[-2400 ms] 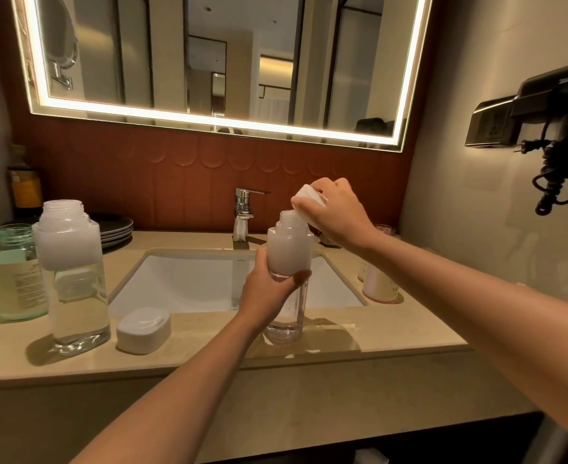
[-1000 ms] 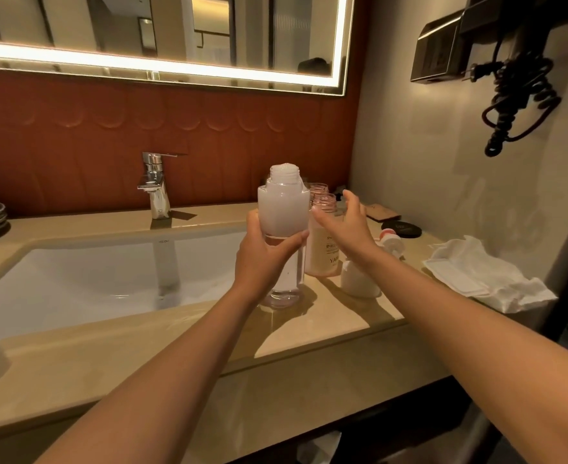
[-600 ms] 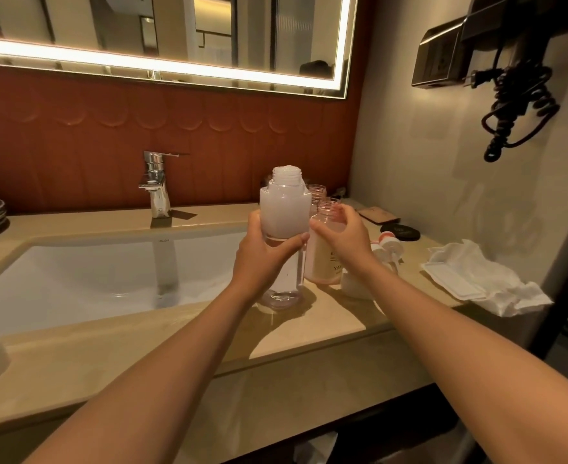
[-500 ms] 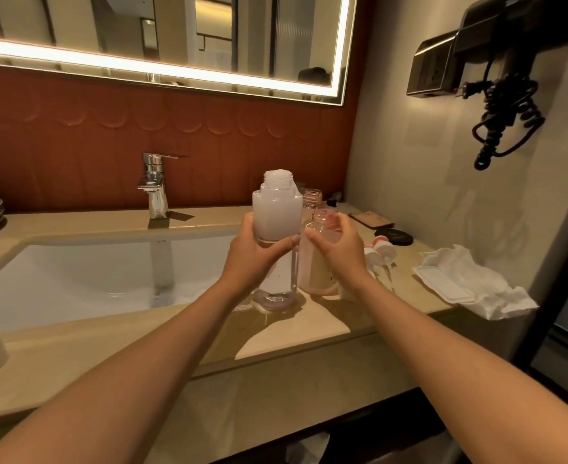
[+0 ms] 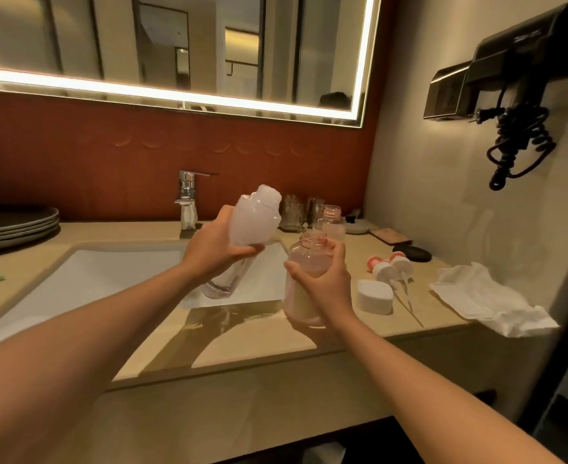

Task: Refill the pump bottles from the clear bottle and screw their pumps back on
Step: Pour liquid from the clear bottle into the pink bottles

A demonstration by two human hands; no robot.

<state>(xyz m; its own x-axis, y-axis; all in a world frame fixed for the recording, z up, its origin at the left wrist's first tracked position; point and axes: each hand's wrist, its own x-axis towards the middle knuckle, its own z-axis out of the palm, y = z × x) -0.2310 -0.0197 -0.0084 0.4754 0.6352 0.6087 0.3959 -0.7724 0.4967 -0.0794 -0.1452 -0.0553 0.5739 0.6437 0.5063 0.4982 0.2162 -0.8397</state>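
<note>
Near the frame's centre, the left hand's (image 5: 215, 252) fingers curl round the clear bottle (image 5: 252, 219), which is uncapped and tilts right over the sink's (image 5: 108, 276) right side. Just right of it, the right hand (image 5: 326, 283) wraps an open-necked pink pump bottle (image 5: 307, 256) upright at the countertop (image 5: 249, 343). A second open pump bottle (image 5: 332, 222) stands behind. Two pumps (image 5: 389, 266) and a white cap (image 5: 374, 296) lie further right, beside a crumpled tissue (image 5: 486, 296).

Beige stone worktop (image 5: 242, 349) with inset white sink (image 5: 108, 276). Left rear: stacked dark plates (image 5: 14, 226). Right: white cap (image 5: 374, 296), two pump heads (image 5: 383, 272) lying just behind it, crumpled white cloth (image 5: 486, 298) at the edge.
</note>
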